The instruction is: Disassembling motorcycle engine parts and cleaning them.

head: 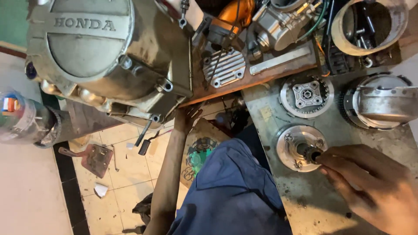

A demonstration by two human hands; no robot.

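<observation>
My right hand [370,182] is at the lower right, its fingers closed on a small dark tool or socket [310,153]. The tool sits on the middle of a round silver clutch plate [287,146] lying on the grimy metal bench [313,204]. My left hand [187,116] reaches down under the edge of the wooden board, just below a large grey engine case [100,56]. Its fingers press up against the underside; whether it holds anything is hidden.
A clutch hub [307,95] and a toothed clutch basket [376,102] lie behind the plate. A finned cover [224,67], carburettor [278,24] and parts tin [370,26] sit on the board. A trowel [93,159] lies on the tiled floor; my blue trouser leg [230,191] is below.
</observation>
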